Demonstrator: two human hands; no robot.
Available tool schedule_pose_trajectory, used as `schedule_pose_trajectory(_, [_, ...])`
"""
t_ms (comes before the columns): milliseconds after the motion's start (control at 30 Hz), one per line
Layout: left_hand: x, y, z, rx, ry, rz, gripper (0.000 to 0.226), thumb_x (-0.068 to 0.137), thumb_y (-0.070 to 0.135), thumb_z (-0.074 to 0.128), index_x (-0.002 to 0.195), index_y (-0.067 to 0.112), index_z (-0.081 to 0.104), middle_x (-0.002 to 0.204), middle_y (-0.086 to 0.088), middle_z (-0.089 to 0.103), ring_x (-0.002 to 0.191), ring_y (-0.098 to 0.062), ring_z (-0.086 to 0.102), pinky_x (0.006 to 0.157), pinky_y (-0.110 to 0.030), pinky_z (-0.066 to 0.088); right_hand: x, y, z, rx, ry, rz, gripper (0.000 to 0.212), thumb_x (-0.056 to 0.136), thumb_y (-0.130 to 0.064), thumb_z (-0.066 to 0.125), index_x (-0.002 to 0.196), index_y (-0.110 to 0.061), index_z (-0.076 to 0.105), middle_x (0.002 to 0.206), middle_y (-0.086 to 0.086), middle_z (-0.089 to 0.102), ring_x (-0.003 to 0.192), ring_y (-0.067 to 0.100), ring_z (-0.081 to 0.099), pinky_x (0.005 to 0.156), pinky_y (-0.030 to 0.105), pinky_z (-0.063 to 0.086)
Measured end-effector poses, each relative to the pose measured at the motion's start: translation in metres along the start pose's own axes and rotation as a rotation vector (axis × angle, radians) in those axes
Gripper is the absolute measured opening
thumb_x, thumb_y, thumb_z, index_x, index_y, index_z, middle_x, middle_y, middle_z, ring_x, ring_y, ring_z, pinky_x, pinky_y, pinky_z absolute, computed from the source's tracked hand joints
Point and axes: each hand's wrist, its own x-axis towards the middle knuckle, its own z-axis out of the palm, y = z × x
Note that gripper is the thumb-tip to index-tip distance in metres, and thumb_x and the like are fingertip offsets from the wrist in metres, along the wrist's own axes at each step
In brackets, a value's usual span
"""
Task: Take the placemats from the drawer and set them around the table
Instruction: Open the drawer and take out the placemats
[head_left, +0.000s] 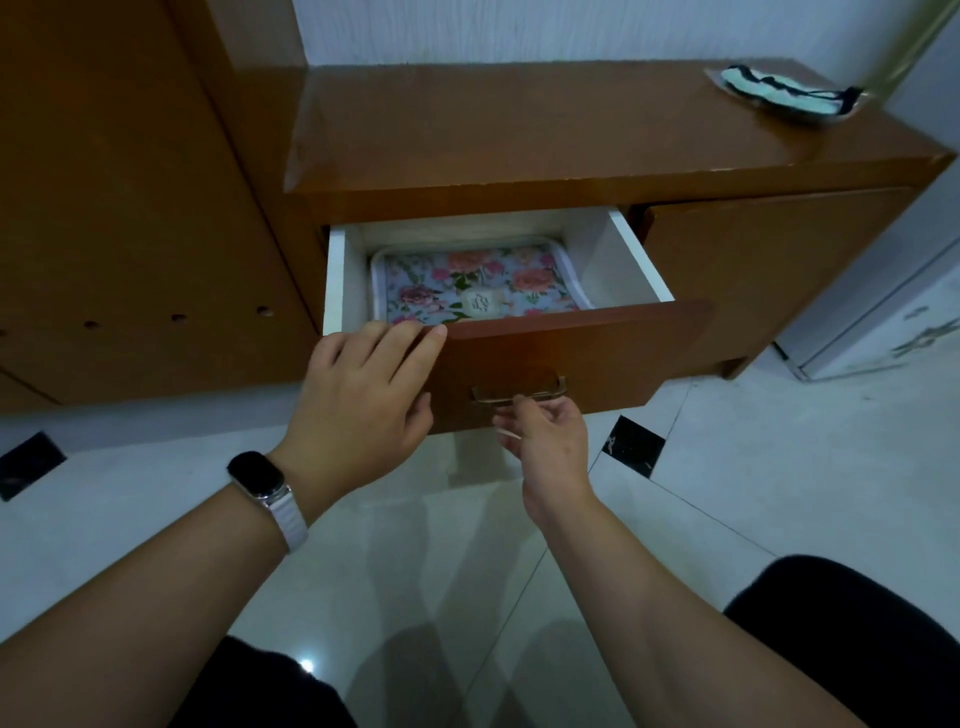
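Note:
A stack of floral placemats (467, 280) with white edging lies flat inside the open wooden drawer (597, 348), which has white inner walls. A pale label sits on the top mat. My left hand (358, 400) rests on the left end of the drawer front's top edge, fingers laid over the rim and thumb against the front face. My right hand (548, 441) is just below the metal drawer handle (519, 391), its curled fingers hooked at the handle's underside. The front part of the mats is hidden behind the drawer front.
The drawer belongs to a low brown cabinet (519, 135) with a shut door (769, 270) to its right. A mint and black cloth item (784, 91) lies on its top at the far right. A tall wooden panel (130, 208) stands left. The floor (727, 467) is glossy white tile.

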Motion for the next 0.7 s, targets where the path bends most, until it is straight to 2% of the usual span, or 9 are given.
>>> schedule_pose_trajectory(200, [-0.004,0.008,-0.013,-0.047,-0.018,0.064,0.05,0.086,0.026,0.06,0.132,0.007,0.057,0.124,-0.015,0.062,0.107,-0.035,0.058,0.079,-0.044,0.042,-0.015,0.007,-0.016,-0.016,0.002,0.033,0.007,0.096,-0.015,0.061,0.102,-0.014,0.057,0.085,0.001,0.074,0.079,0.013,0.072,0.078,0.032,0.058])
schedule_pose_trajectory(367, [-0.009,0.015,-0.014,-0.07,-0.042,0.074,0.052,0.085,0.025,0.061,0.134,0.007,0.057,0.132,-0.016,0.059,0.114,-0.035,0.056,0.087,-0.046,0.042,-0.015,0.009,-0.021,-0.038,-0.008,0.014,0.008,0.096,-0.017,0.062,0.102,-0.016,0.056,0.086,0.0,0.076,0.081,0.014,0.072,0.077,0.03,0.057])
schedule_pose_trajectory(500, [-0.009,0.015,-0.015,-0.074,-0.057,0.058,0.052,0.084,0.026,0.06,0.133,0.008,0.057,0.131,-0.015,0.059,0.114,-0.035,0.056,0.087,-0.046,0.041,-0.018,0.01,-0.019,-0.073,-0.007,0.006,0.006,0.097,-0.02,0.06,0.1,-0.017,0.055,0.084,0.002,0.076,0.08,0.016,0.071,0.077,0.034,0.057])
schedule_pose_trajectory(600, [-0.006,0.014,-0.016,-0.098,-0.056,0.046,0.051,0.083,0.027,0.062,0.131,0.009,0.059,0.128,-0.014,0.06,0.112,-0.034,0.057,0.086,-0.044,0.042,-0.032,0.01,-0.019,-0.147,0.006,-0.008,0.005,0.097,-0.02,0.059,0.094,-0.017,0.056,0.082,0.005,0.072,0.076,0.02,0.069,0.068,0.033,0.055])
schedule_pose_trajectory(700, [0.001,0.01,-0.019,-0.176,-0.04,0.023,0.049,0.084,0.032,0.064,0.126,0.009,0.062,0.122,-0.012,0.063,0.106,-0.031,0.06,0.082,-0.04,0.044,-0.053,0.003,-0.018,-0.196,-0.127,-0.068,0.004,0.095,-0.012,0.06,0.093,-0.014,0.058,0.074,0.005,0.069,0.062,0.01,0.063,0.057,0.024,0.05])
